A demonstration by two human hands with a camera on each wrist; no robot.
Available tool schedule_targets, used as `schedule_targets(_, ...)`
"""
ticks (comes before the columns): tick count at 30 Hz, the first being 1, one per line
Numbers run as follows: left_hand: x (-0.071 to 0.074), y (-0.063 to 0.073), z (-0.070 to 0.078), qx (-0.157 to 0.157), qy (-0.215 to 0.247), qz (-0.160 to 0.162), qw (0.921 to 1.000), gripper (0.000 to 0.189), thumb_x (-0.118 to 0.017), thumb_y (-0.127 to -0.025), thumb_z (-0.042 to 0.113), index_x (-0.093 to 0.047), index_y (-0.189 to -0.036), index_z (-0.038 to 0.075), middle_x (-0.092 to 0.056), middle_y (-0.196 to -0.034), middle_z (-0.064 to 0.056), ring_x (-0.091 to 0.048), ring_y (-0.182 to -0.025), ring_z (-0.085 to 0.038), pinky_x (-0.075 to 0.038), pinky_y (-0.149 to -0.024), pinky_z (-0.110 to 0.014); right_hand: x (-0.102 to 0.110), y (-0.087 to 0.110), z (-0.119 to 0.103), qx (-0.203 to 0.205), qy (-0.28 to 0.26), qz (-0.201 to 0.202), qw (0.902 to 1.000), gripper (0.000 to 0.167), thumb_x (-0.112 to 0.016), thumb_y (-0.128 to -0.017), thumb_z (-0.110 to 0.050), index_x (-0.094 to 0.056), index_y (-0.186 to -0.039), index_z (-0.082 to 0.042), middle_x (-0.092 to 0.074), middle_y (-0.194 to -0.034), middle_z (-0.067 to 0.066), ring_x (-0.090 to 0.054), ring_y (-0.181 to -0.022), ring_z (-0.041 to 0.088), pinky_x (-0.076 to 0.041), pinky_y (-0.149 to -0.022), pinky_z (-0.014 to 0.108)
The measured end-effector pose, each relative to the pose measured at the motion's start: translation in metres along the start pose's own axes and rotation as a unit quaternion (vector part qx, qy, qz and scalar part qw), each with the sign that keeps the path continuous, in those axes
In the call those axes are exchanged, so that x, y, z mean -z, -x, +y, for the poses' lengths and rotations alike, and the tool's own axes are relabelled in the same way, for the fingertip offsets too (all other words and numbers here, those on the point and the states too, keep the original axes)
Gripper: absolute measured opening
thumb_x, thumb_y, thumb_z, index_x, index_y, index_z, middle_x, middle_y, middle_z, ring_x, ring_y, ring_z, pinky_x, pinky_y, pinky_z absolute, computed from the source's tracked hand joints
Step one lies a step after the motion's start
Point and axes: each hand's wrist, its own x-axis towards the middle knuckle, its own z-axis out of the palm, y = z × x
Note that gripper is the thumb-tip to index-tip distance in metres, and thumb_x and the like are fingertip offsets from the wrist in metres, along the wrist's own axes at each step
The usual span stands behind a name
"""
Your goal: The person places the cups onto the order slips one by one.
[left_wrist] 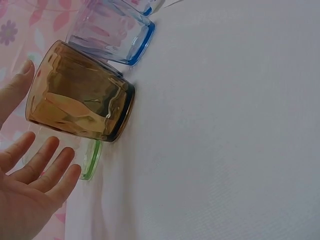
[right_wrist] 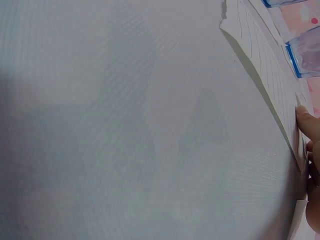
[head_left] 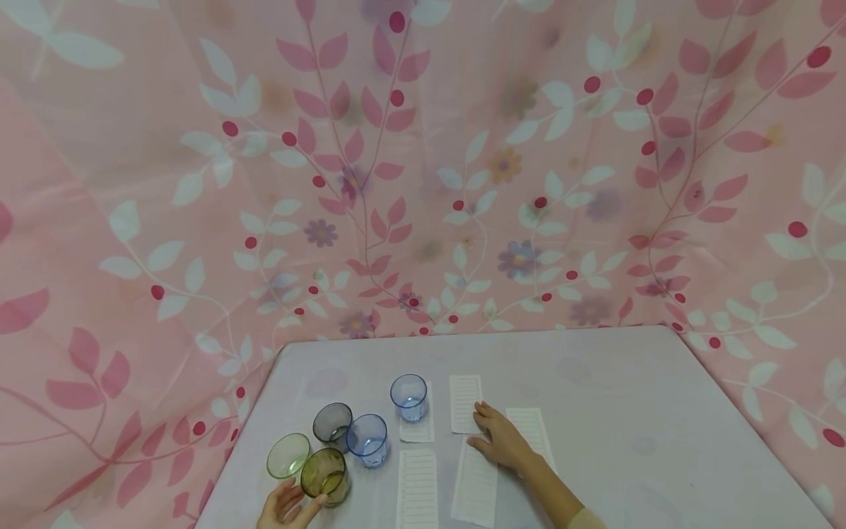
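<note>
An amber glass (head_left: pixel 325 477) stands at the near left of the table, with my left hand (head_left: pixel 288 505) beside it. In the left wrist view the fingers (left_wrist: pixel 55 170) are spread and the thumb lies near the glass's rim. Behind it are a light green glass (head_left: pixel 288 455), a grey glass (head_left: pixel 333 426) and a blue glass (head_left: pixel 368 441). My right hand (head_left: pixel 504 441) rests at two lined paper strips, its fingers at the edge of the upper strip (head_left: pixel 465 404) and its thumb at the top of the lower strip (head_left: pixel 474 485).
Another blue glass (head_left: pixel 409 398) stands on a paper strip (head_left: pixel 416 432) at the middle back. A longer strip (head_left: pixel 417 492) lies in front of it, and one more strip (head_left: pixel 529 430) is partly behind the right hand. A pink floral curtain (head_left: pixel 423 220) hangs beyond the white table (head_left: pixel 628 411).
</note>
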Motion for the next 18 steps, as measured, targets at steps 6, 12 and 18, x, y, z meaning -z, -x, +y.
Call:
schedule_targets(6, -0.001, 0.005, 0.006, 0.001, -0.005, 0.004, 1.0000, 0.092, -0.088, -0.063, 0.025, -0.039, -0.131, -0.011, -0.048, -0.122, -0.037, -0.050, -0.112, -0.041, -0.053, -0.077, -0.022, 0.003, 0.001, 0.001, 0.007, -0.020, -0.019, 0.9996, 0.067, -0.072, -0.082, -0.034, -0.052, -0.121, 0.016, -0.045, -0.135, 0.029, -0.039, -0.127, 0.045, -0.035, -0.101, 0.058)
schedule_targets(12, -0.004, 0.011, 0.012, -0.003, 0.002, 0.013, 0.9999, 0.095, -0.090, -0.059, 0.028, -0.040, -0.130, -0.012, -0.048, -0.121, -0.038, -0.047, -0.114, -0.048, -0.051, -0.086, -0.042, 0.004, 0.000, 0.001, -0.012, -0.036, -0.037, 0.9986, 0.077, -0.075, -0.077, -0.041, -0.050, -0.124, 0.016, -0.042, -0.139, 0.028, -0.035, -0.131, 0.043, -0.033, -0.104, 0.057)
schedule_targets(18, -0.004, 0.012, 0.016, -0.002, -0.003, 0.011, 0.9999, 0.090, -0.089, -0.062, 0.022, -0.040, -0.130, -0.012, -0.048, -0.120, -0.038, -0.048, -0.114, -0.048, -0.051, -0.086, -0.043, 0.005, -0.002, 0.000, -0.018, -0.039, -0.030, 0.9986, 0.073, -0.074, -0.079, -0.038, -0.051, -0.123, 0.015, -0.044, -0.138, 0.027, -0.036, -0.131, 0.042, -0.033, -0.104, 0.056)
